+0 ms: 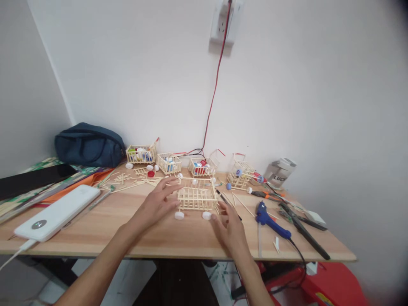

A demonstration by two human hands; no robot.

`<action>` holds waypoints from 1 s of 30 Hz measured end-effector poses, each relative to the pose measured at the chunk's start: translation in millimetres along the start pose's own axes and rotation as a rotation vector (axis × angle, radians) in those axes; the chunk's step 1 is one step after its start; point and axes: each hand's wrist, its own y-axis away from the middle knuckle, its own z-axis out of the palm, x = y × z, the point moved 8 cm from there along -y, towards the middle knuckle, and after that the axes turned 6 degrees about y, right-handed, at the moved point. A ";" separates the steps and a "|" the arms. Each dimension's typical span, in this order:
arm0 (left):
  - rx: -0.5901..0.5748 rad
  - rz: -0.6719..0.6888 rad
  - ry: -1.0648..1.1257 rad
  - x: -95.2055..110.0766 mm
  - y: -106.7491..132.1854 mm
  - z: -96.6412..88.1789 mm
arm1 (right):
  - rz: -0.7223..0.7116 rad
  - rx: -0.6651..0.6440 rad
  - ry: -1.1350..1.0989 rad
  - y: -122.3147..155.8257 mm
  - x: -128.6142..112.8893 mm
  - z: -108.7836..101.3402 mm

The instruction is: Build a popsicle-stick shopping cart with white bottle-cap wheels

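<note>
A small cart built of thin wooden sticks (pixel 197 199) stands on the table between my hands, with white bottle caps as wheels; two caps face me, one of them the left front wheel (pixel 179 216). My left hand (pixel 161 199) is at the cart's left side, fingers spread and curved towards it. On the other side, my right hand (pixel 228 223) is by the right front wheel (pixel 206 215), its fingers loosely bent and apart. Neither hand grips the cart; whether fingertips graze it I cannot tell. A dark pen (pixel 223 196) lies behind my right hand, partly covered.
Several finished stick carts, one holding caps (pixel 140 154), line the wall. Loose sticks (pixel 134 183) lie left. A blue glue gun (pixel 270 221), pliers-like orange-handled tool (pixel 266 195) and box (pixel 280 173) are right. A white power bank (pixel 59 212) and blue bag (pixel 89 145) are left.
</note>
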 end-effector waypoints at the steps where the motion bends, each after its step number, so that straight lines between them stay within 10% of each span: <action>1: -0.022 0.009 -0.007 -0.6 -0.6 2.3 | -0.009 -0.004 -0.010 -2.0 -2.0 0.3; 18: 0.037 0.093 -0.001 -4.5 -9.4 11.7 | -0.023 -0.102 -0.006 -35.0 -9.3 2.1; 30: 0.566 -0.298 -0.157 -50.7 -9.2 -95.8 | 0.209 0.131 0.077 -27.5 15.8 -24.1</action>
